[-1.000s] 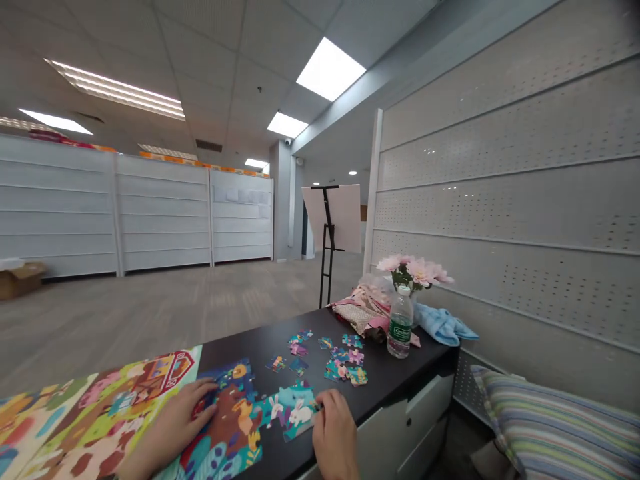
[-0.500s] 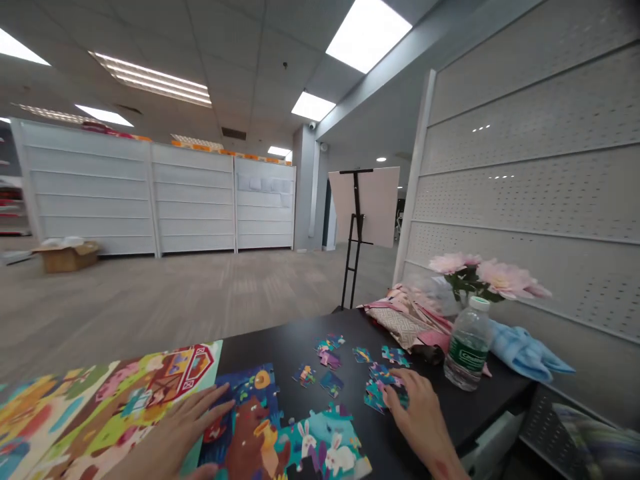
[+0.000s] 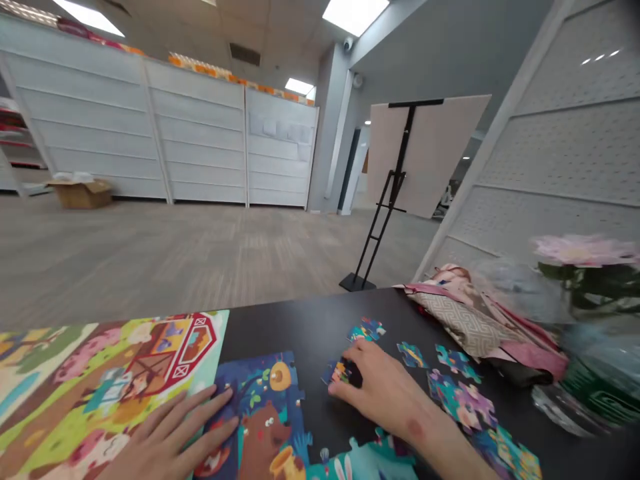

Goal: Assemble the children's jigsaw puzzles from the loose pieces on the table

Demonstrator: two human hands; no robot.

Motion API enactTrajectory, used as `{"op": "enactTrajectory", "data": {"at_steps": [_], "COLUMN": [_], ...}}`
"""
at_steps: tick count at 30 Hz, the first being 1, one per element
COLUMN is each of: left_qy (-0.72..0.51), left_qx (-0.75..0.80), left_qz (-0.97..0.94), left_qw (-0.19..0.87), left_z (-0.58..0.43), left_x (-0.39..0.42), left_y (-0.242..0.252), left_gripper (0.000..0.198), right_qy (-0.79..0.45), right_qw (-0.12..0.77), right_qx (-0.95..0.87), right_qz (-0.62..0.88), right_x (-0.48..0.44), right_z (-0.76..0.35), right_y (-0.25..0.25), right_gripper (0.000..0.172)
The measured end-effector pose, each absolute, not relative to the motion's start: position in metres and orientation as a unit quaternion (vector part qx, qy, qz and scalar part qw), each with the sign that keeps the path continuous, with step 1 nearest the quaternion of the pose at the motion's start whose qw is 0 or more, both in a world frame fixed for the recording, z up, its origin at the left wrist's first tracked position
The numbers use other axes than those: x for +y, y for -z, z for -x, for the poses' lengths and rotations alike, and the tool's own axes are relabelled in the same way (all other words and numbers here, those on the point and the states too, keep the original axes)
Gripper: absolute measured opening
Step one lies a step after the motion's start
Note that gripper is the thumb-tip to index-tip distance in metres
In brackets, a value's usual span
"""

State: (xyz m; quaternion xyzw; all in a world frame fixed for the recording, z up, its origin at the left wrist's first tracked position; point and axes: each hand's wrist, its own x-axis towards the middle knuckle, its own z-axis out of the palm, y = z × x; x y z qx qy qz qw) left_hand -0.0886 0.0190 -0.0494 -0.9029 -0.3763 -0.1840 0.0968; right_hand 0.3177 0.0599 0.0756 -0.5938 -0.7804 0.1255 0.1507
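Under the right hand (image 3: 385, 390), a small blue-and-yellow jigsaw piece (image 3: 331, 373), mostly hidden, its printed picture covered. Beyond that hand, a clear plastic water bottle (image 3: 585, 383) with a green label, blurred and cut off by the picture's edge; a pink artificial flower (image 3: 583, 251), also blurred.

The desk top (image 3: 295, 320) is smooth black laminate with a soft shine, the puzzle pieces (image 3: 413, 355) are printed card, and the water bottle (image 3: 595, 387) is clear, glossy plastic.
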Motion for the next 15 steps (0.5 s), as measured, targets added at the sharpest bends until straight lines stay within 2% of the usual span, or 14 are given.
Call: {"op": "enactTrajectory", "data": {"at_steps": [3,6,9,12,15], "left_qy": [0.163,0.131,0.116,0.114,0.112], "left_qx": [-0.376,-0.382,-0.395,-0.4,-0.382], "left_qz": [0.905,0.913,0.911,0.908,0.91], "left_qw": [0.111,0.054,0.008,0.058,0.116], "left_z": [0.085,0.08,0.077,0.077,0.079], "left_x": [0.016,0.013,0.011,0.011,0.012], "left_y": [0.036,0.023,0.016,0.02,0.028], "left_gripper": [0.061,0.068,0.074,0.062,0.055], "right_qy": [-0.126,-0.171,-0.255,-0.323,-0.332], "right_qw": [0.13,0.177,0.182,0.199,0.214], "right_qx": [-0.788,-0.782,-0.77,-0.763,-0.765], "right_qz": [0.589,0.573,0.556,0.523,0.508], "right_x": [0.076,0.081,0.081,0.079,0.078], "right_z": [-0.292,-0.292,-0.296,-0.296,-0.295], "right_y": [-0.071,-0.061,-0.056,-0.05,-0.042], "right_gripper": [0.027,0.024,0.024,0.032,0.037]}}
